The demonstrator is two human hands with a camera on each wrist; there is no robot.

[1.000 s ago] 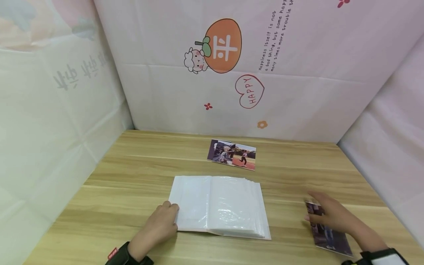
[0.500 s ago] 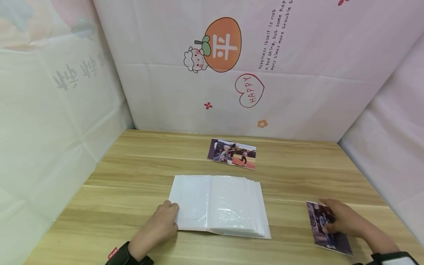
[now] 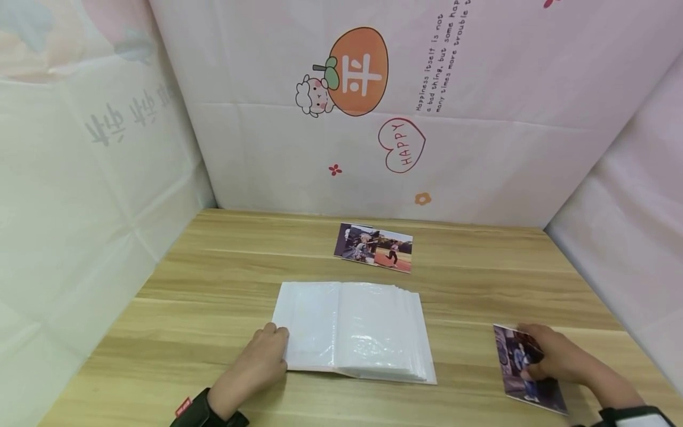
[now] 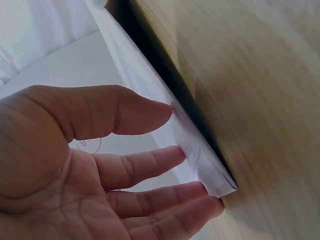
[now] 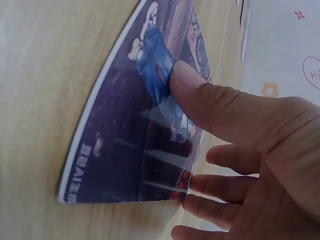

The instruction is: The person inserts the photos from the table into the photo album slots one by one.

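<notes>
Wooden bench (image 3: 213, 279) under me: my left hand (image 3: 251, 370) lies flat-fingered against the open album (image 3: 352, 332), while my right hand (image 3: 555, 359) pinches a photo (image 3: 514, 362) near the bench's right edge; I'd judge lifting it toward a sleeve comes next

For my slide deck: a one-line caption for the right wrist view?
Right hand pinches a glossy photo by its edge, thumb on top, above the wooden table.

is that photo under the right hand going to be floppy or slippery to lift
Probably bendy: in the right wrist view the photo already curves up off the table under the thumb. Its glossy glare suggests it may slide. It looks thin and light, so the right hand should lift it easily.
</notes>
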